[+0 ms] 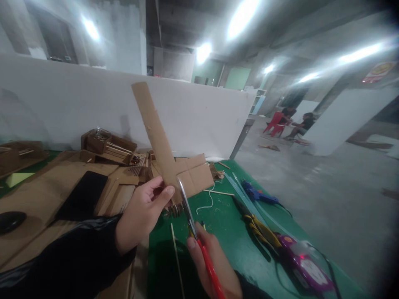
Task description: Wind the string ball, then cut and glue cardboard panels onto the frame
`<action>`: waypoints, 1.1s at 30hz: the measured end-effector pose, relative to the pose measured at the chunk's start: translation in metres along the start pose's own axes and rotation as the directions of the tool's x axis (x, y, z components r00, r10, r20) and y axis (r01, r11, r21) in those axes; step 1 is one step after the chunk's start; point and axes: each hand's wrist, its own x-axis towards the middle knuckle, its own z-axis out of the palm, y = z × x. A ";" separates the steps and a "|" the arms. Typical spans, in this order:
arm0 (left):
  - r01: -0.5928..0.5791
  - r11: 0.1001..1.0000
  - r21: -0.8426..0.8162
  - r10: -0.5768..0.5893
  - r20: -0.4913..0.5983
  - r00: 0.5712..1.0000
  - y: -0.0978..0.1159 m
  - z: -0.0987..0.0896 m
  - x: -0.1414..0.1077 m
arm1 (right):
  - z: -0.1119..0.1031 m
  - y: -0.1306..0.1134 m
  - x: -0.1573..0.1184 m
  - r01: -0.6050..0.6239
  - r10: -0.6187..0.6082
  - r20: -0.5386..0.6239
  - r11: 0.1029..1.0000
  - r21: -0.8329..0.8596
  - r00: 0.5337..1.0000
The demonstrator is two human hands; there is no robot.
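My left hand (145,209) pinches the lower end of a piece of brown cardboard (156,133), thumb in front. One long strip of it rises up and to the left, and a wider part (196,174) reaches to the right; whether the two are joined I cannot tell. In my right hand (213,261) are red-handled scissors (207,259), their blades pointing up at the cardboard. The blade tip lies against the cardboard just right of my left fingers. How far the blades are apart is hard to make out.
On the green table (224,220) lie yellow-handled pliers (260,228), a blue glue gun (257,193), a purple power strip (304,261) with cords, white string (212,199) and thin sticks. Cardboard boxes (109,147) and a black pad (82,195) are left. A white partition (199,112) stands behind; people sit far right.
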 end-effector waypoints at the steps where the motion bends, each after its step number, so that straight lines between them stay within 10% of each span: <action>1: 0.002 1.000 0.006 -0.002 0.000 1.000 0.001 0.000 0.000 | 0.000 0.001 0.000 -0.012 0.013 0.034 1.000 -0.012 0.999; 15: -0.026 0.998 0.059 0.027 -0.020 0.999 -0.005 -0.002 0.000 | -0.007 0.008 -0.001 0.132 -0.129 0.129 0.991 -0.014 0.983; 33: -0.024 0.998 0.061 0.025 -0.020 0.999 -0.007 0.001 -0.002 | -0.003 0.001 0.000 -0.023 0.027 0.102 0.999 -0.048 0.994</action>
